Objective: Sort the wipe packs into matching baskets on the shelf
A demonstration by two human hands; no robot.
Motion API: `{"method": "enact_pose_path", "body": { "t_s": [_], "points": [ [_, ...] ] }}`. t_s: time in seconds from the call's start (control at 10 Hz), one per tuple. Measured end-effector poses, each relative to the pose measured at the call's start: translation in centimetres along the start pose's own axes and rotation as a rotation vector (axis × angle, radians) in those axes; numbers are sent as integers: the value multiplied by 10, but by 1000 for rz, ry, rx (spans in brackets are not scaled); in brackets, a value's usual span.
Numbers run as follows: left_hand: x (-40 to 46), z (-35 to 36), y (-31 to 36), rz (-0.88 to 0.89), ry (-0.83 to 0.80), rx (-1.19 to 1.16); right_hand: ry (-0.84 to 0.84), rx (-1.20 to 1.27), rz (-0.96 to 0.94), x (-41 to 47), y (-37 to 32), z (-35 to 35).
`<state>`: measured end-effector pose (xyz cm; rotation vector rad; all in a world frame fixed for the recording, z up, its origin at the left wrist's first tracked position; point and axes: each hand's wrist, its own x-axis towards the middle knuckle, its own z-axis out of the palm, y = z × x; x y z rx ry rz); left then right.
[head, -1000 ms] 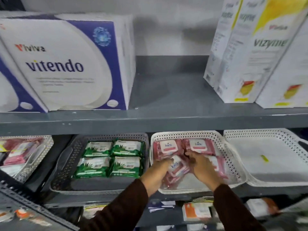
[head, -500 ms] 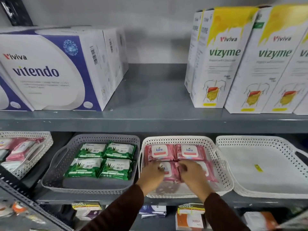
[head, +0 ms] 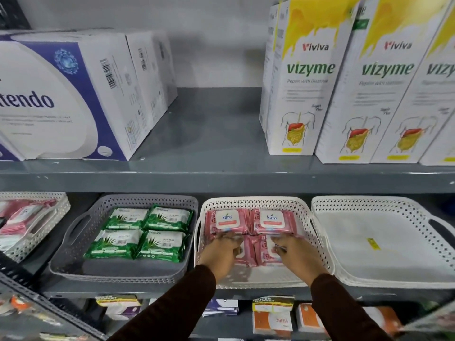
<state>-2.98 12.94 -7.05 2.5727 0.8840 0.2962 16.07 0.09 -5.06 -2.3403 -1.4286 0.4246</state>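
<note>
low in the middle of the frame, my left hand [head: 221, 251] and right hand [head: 294, 251] lie flat, fingers loosely spread, each pressing one front pink kara wipe pack [head: 247, 252] in the white perforated plastic basket [head: 256, 201]. i grip nothing. both packs sit directly under my palms, long axes running left to right, touching the rear pair; neither hand is nearer, i judge.

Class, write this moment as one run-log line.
stage: aligning pink packs | left hand: on front-left pack | right hand: on front-right pack | white basket: four pink
</note>
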Motion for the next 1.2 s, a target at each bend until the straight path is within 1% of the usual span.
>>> {"method": "enact_pose_path", "body": {
  "t_s": [0.1,0.2,0.3,0.4,0.5,0.6,0.7,0.9,1.0,1.1,1.2],
  "points": [
    [4,-5,-3,-21,89,-147,63,17,26,4,-2,-9],
    [24,-10,-8,-77,194,44,251,14,28,24,1,-13],
    [47,-14,-7,-146,141,167,257,1,-99,51,0,-9],
    [60,-7,-10,-177,50,181,99,-121,-159,68,-3,3],
    [64,-1,-9,-201,45,118,1,-98,-163,74,3,14],
    [65,4,-11,-163,83,16,30,-90,-219,79,11,19],
    [65,7,-12,-159,118,-67,57,-159,-238,79,11,23],
    [63,13,-2,-196,262,-64,120,-264,-201,75,1,30],
    [64,13,1,-175,276,-23,156,-268,-206,72,4,31],
    [53,7,5,-99,208,67,213,-250,-236,70,2,25],
    [19,-7,17,154,361,-65,403,-26,-338,52,-2,16]
  ]
}}
